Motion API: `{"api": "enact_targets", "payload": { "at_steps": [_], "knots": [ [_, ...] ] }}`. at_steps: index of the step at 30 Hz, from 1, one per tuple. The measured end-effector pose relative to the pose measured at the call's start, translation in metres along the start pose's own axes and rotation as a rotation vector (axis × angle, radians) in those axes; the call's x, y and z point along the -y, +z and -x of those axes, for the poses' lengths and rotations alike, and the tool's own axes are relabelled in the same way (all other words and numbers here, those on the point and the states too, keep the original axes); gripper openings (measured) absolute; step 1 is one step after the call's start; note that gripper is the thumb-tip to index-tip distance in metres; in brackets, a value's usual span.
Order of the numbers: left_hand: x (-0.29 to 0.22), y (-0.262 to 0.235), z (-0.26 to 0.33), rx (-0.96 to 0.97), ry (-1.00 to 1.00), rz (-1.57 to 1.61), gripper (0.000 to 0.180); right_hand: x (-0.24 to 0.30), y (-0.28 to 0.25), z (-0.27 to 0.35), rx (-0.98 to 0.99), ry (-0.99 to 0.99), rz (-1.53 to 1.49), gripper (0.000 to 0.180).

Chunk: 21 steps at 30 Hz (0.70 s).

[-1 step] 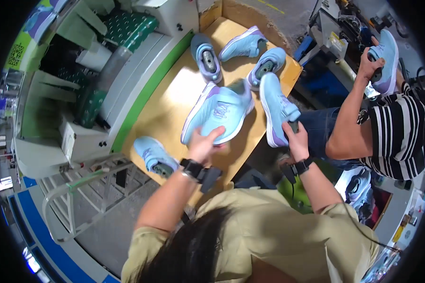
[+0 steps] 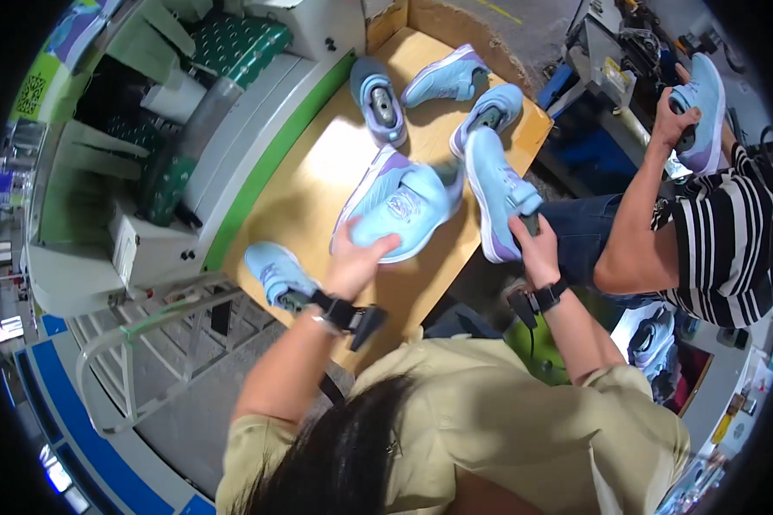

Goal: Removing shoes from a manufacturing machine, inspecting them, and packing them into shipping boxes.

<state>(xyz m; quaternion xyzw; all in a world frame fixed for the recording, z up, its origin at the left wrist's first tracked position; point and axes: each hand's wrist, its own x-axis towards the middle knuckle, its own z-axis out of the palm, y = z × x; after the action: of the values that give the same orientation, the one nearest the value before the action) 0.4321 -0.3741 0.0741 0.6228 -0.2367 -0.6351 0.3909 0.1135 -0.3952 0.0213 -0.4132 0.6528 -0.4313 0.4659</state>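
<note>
My left hand (image 2: 358,260) is closed on the toe of a light-blue sneaker (image 2: 406,215), with the thumb lying across its front. Partly behind that shoe, a second sneaker (image 2: 362,196) shows a white sole edge and purple trim; whether my fingers also touch it I cannot tell. My right hand (image 2: 537,249) grips another light-blue sneaker (image 2: 494,184) at the heel end, its toe pointing away from me. A dark grey insert (image 2: 531,224) shows in that shoe's opening beside my fingers.
On the wooden table (image 2: 305,184) lie further sneakers, three at the far end and one (image 2: 276,273) at the near left. A machine with green rollers (image 2: 167,190) borders the table's left side. To the right, a person in a striped shirt (image 2: 721,240) holds a similar sneaker (image 2: 704,112).
The sneaker in my left hand has tilted, and its toe shows more fully. My left hand has shifted slightly left. The shoe in my right hand has moved a little left.
</note>
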Motion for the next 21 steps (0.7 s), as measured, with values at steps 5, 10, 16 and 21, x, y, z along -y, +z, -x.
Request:
{"api": "enact_targets", "payload": {
  "at_steps": [5,10,16,21],
  "knots": [
    [-0.031,-0.103,0.01,-0.111,0.585,-0.261,0.069,0.027,0.057,0.005,0.266,-0.077,0.102,0.039],
    [0.017,-0.08,-0.001,-0.412,0.481,-0.016,0.085,0.026,0.12,0.022,0.392,-0.267,0.291,0.051],
    [0.094,-0.027,0.058,-0.302,0.426,-0.503,0.137,0.038,0.152,0.022,0.517,-0.084,0.104,0.054],
    [0.088,-0.03,0.044,-0.278,0.416,-0.543,0.138,0.064,0.168,-0.002,0.488,-0.214,0.151,0.052]
  ]
}}
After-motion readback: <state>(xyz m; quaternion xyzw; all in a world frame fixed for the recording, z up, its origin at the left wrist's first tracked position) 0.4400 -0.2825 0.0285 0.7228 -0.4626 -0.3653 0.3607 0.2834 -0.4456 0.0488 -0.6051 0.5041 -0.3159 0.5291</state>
